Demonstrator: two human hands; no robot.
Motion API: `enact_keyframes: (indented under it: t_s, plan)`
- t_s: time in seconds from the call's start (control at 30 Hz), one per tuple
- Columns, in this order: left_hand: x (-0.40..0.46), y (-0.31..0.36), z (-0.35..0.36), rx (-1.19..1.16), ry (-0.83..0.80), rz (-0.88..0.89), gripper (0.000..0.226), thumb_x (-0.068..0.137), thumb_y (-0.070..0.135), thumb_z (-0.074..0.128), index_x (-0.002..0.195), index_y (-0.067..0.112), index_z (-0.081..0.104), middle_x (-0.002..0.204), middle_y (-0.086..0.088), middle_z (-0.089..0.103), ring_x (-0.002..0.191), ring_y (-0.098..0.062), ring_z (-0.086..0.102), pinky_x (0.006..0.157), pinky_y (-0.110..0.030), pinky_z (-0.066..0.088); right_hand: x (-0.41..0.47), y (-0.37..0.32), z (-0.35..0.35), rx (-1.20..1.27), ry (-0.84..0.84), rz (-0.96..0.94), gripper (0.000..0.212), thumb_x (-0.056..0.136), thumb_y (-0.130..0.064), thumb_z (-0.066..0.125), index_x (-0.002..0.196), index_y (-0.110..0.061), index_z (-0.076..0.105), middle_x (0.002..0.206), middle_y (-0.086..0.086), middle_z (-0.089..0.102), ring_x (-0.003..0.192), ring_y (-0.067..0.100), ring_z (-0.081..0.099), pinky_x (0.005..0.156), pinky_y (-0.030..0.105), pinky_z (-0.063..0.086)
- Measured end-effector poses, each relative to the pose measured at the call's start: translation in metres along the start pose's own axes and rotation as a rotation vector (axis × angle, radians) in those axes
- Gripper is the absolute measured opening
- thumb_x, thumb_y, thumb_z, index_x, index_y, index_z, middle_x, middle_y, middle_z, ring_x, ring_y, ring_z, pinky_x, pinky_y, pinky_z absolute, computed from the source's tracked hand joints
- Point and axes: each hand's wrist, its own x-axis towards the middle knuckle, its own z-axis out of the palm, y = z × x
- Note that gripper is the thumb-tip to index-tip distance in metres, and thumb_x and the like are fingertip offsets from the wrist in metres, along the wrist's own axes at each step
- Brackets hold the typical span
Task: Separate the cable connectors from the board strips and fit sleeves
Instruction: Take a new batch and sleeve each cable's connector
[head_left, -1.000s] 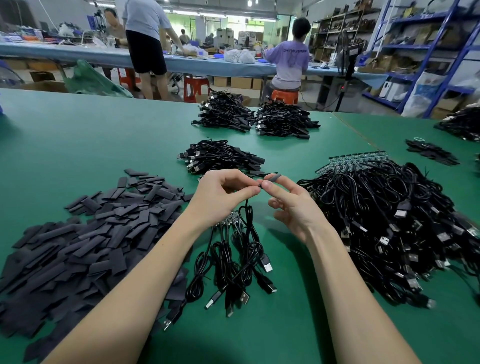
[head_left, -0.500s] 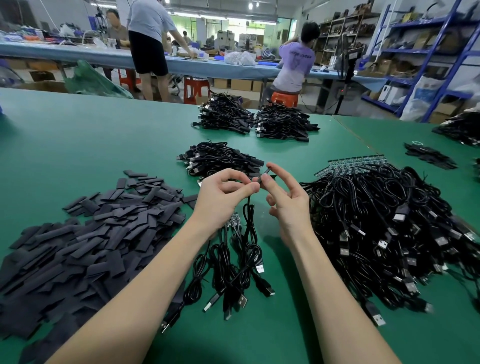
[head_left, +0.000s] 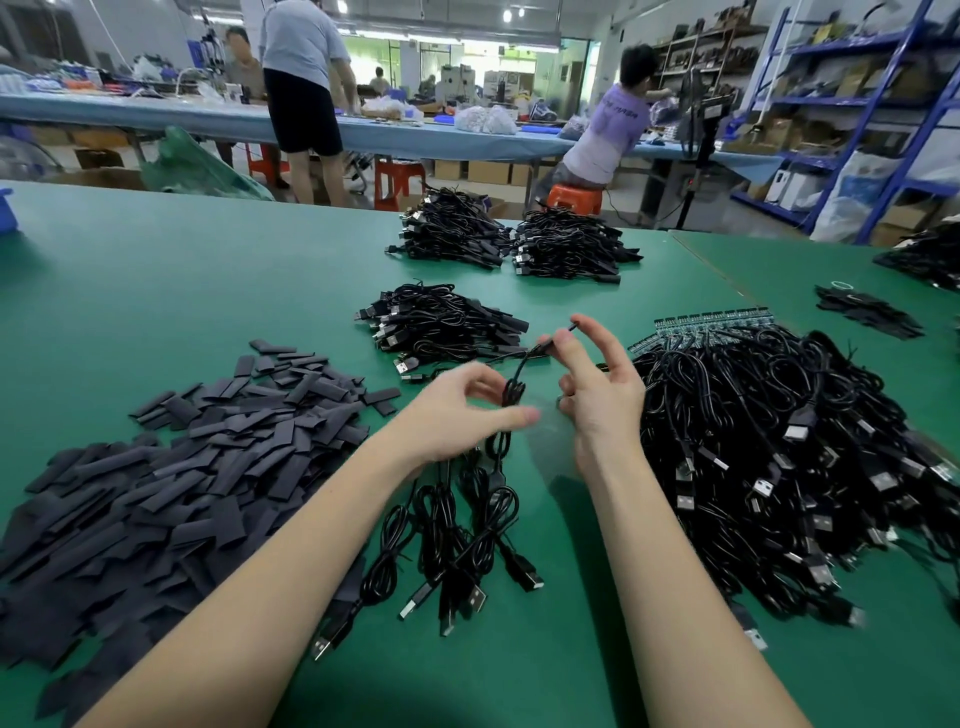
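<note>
My right hand (head_left: 597, 387) pinched a cable (head_left: 524, 364) by its tip, above my left hand (head_left: 462, 415). My left grip looked loosely curled beside the cable's loop; I could not tell if it touched.

On the table (head_left: 156, 291), the heap of sleeves (head_left: 171, 467) lies at my left and the big heap of cables (head_left: 779, 457) at my right, with board strips (head_left: 711, 319) at its far edge. Between them, near me, lies a small bunch of cables (head_left: 457, 540). Behind my hands lies one cable bundle (head_left: 441, 325), and farther behind it two more bundles (head_left: 511, 241) side by side.
</note>
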Motion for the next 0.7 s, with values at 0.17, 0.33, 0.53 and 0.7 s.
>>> enact_keyframes:
  t_s: [0.17, 0.33, 0.53, 0.7]
  plan:
    - [0.0, 0.007, 0.009, -0.041, 0.036, 0.027, 0.031, 0.083, 0.017, 0.081, 0.103, 0.028, 0.06, 0.102, 0.002, 0.074, 0.082, -0.013, 0.076, 0.082, -0.034, 0.059, 0.004, -0.003, 0.002, 0.011, 0.03, -0.017, 0.031, 0.092, -0.028, 0.076, 0.121, -0.034, 0.064, 0.092, -0.002, 0.079, 0.059, 0.009, 0.052, 0.049, 0.02, 0.038]
    - [0.038, 0.028, -0.02, 0.201, 0.355, 0.298, 0.029, 0.08, 0.019, 0.083, 0.093, 0.022, 0.057, 0.089, 0.011, 0.07, 0.069, 0.008, 0.063, 0.07, -0.006, 0.049, 0.005, 0.001, -0.005, -0.149, 0.012, 0.08, 0.028, 0.1, -0.032, 0.064, 0.126, -0.025, 0.056, 0.091, -0.01, 0.079, 0.066, 0.01, 0.06, 0.053, 0.02, 0.042]
    - [0.087, 0.014, -0.039, 0.927, 0.124, 0.225, 0.017, 0.089, 0.013, 0.067, 0.102, 0.014, 0.056, 0.103, -0.009, 0.065, 0.097, -0.032, 0.06, 0.081, -0.039, 0.05, 0.001, 0.008, -0.006, -0.372, -0.108, 0.147, 0.009, 0.099, -0.028, 0.064, 0.105, -0.023, 0.068, 0.084, -0.012, 0.079, 0.062, 0.005, 0.058, 0.051, 0.017, 0.041]
    - [0.094, -0.016, -0.046, 0.986, 0.048, 0.222, 0.038, 0.086, 0.065, 0.064, 0.095, 0.028, 0.059, 0.103, 0.005, 0.059, 0.098, -0.021, 0.054, 0.082, -0.037, 0.047, -0.001, 0.009, -0.005, -0.455, -0.167, 0.155, 0.01, 0.099, -0.028, 0.065, 0.102, -0.022, 0.071, 0.083, -0.011, 0.078, 0.065, 0.009, 0.057, 0.056, 0.02, 0.041]
